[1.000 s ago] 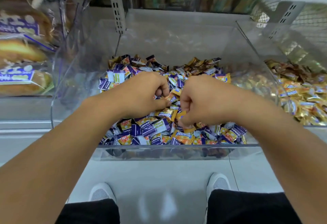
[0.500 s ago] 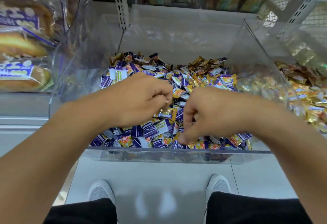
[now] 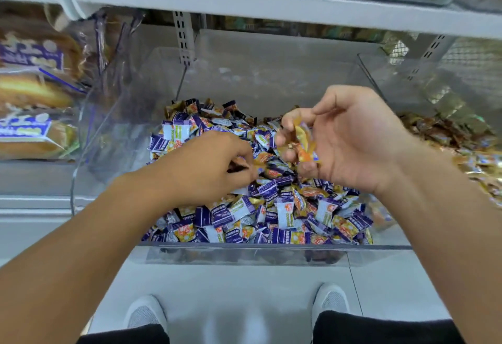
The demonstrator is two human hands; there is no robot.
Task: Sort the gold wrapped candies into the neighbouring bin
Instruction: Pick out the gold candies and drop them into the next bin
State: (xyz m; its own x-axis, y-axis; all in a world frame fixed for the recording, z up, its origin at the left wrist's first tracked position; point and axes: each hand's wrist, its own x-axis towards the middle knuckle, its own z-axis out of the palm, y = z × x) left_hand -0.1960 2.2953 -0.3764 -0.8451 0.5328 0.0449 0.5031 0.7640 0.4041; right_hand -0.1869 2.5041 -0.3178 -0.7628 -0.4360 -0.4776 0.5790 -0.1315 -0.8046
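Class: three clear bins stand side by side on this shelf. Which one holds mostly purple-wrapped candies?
The middle bin, under both hands. Its heap is mostly purple and white wrappers; the right bin holds gold candies, and the left bin holds bagged bread.

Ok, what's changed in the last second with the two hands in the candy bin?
The right hand has lifted out of the pile and turned palm up, fingers curled round gold wrapped candies. The left hand stays low on the purple candies, pinching at the pile. The neighbouring bin of gold candies looks unchanged.
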